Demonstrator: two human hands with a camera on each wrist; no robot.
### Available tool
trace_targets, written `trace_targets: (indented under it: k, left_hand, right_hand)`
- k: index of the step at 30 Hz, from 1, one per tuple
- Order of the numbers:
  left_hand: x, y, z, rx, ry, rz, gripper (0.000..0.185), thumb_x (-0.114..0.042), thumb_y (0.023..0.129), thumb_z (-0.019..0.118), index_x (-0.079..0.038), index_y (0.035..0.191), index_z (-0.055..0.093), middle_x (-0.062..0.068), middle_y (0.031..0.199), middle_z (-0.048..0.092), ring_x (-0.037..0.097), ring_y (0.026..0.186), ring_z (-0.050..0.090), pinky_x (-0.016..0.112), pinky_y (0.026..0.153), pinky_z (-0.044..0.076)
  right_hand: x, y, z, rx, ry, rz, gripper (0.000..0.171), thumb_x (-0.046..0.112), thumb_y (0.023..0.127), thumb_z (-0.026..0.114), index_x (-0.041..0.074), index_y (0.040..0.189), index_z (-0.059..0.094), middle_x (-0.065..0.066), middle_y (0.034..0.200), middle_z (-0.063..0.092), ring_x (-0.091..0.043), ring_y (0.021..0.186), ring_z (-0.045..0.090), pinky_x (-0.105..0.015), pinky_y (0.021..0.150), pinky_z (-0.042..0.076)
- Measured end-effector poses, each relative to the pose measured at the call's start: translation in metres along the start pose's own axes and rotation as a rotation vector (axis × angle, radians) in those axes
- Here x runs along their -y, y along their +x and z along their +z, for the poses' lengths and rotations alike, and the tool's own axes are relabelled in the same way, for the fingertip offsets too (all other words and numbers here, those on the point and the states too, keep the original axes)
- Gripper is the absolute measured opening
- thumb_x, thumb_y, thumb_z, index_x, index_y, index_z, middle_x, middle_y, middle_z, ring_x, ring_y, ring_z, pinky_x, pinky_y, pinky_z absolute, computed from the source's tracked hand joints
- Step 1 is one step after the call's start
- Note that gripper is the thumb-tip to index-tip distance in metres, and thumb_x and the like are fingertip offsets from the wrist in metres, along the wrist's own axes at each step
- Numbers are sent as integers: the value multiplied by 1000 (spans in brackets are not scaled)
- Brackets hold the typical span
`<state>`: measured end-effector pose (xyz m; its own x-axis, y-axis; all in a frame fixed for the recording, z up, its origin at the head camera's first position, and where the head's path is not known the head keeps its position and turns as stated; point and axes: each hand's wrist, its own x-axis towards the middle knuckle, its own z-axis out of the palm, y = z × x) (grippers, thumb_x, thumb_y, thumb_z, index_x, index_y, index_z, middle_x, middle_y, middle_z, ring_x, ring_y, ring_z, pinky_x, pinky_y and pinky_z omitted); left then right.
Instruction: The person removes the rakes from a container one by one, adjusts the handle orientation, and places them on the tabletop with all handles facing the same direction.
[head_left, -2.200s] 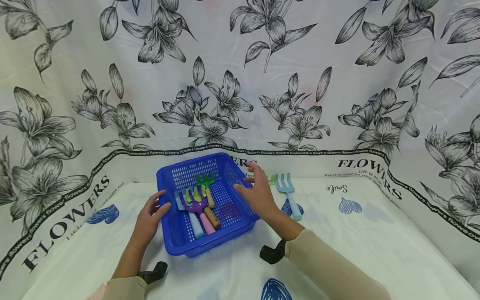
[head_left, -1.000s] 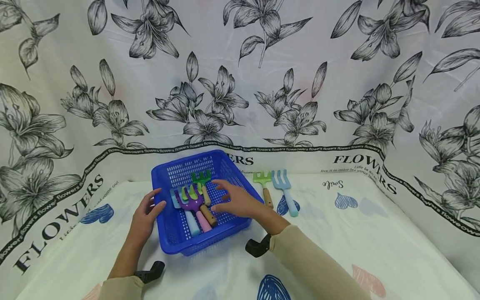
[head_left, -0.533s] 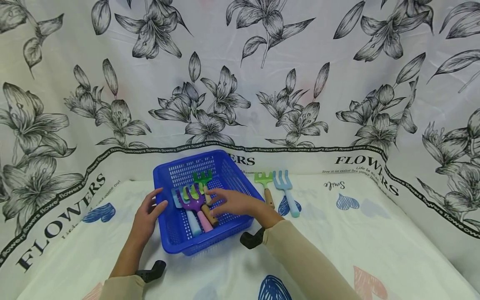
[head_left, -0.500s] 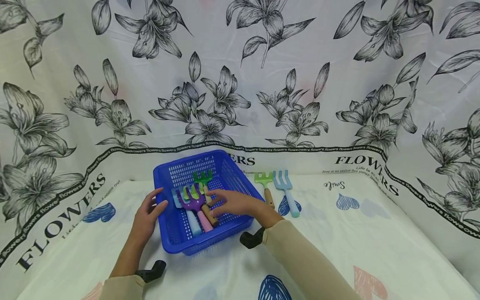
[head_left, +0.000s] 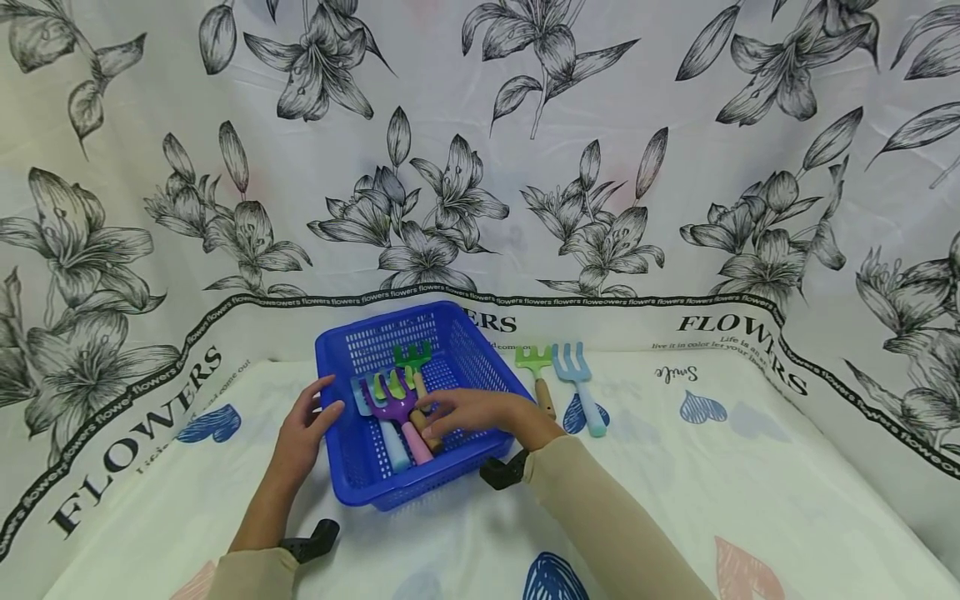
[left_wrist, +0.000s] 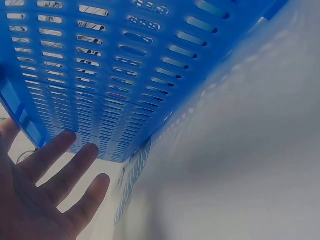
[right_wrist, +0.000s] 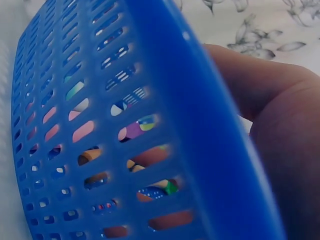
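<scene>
A blue perforated plastic basket holds several small garden forks. A purple fork with a pink handle lies on top, across a light blue fork. Beside it lies a light green fork with a brown handle. Farther back is a dark green fork with a tan handle. My right hand reaches over the right rim, thumb and fingertips right at the brown handle; I cannot tell whether they pinch it. My left hand is at the basket's left side, fingers spread along the wall in the left wrist view.
Right of the basket, a light green fork with a brown handle and a light blue fork lie on the white patterned cloth. A flower-printed curtain rises behind the basket.
My right hand has come from outside the basket's right rim, over it, and down to the brown handle. My left hand has stayed at the left side. The forks lie as before.
</scene>
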<state>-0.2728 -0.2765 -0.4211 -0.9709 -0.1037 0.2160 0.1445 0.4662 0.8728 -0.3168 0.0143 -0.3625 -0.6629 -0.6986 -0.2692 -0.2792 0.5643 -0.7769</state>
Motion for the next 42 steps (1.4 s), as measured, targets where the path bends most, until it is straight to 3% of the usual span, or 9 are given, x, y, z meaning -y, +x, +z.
trace_targets:
  k: [7, 14, 28, 42]
  left_hand:
    - [-1, 0, 0, -1, 3, -13, 70, -55, 95, 49, -24, 154, 25, 22, 153, 30, 48, 134, 35, 65, 101, 32]
    - [-1, 0, 1, -2, 6, -15, 71, -56, 95, 48, -24, 154, 25, 22, 153, 30, 48, 134, 35, 65, 101, 32]
    - [-2, -2, 0, 2, 0, -18, 71, -55, 95, 49, -25, 154, 25, 22, 153, 30, 47, 134, 35, 64, 102, 32]
    - [-1, 0, 0, -4, 2, -16, 71, -56, 95, 49, -25, 154, 25, 22, 152, 32, 47, 133, 37, 64, 102, 32]
  right_hand:
    - [2, 1, 1, 28, -96, 64, 63, 45, 90, 64, 24, 146, 44, -3, 134, 56, -28, 129, 45, -53, 104, 37]
    - [1, 2, 2, 46, -120, 60, 61, 45, 91, 64, 25, 146, 45, -5, 139, 53, -30, 135, 38, -56, 107, 32]
    - [0, 2, 3, 52, -174, 61, 63, 46, 91, 63, 23, 147, 44, -2, 132, 59, -27, 130, 45, -54, 108, 31]
    - [3, 0, 4, 48, -219, 24, 52, 41, 93, 63, 20, 140, 54, 0, 126, 62, -22, 122, 52, -47, 105, 38]
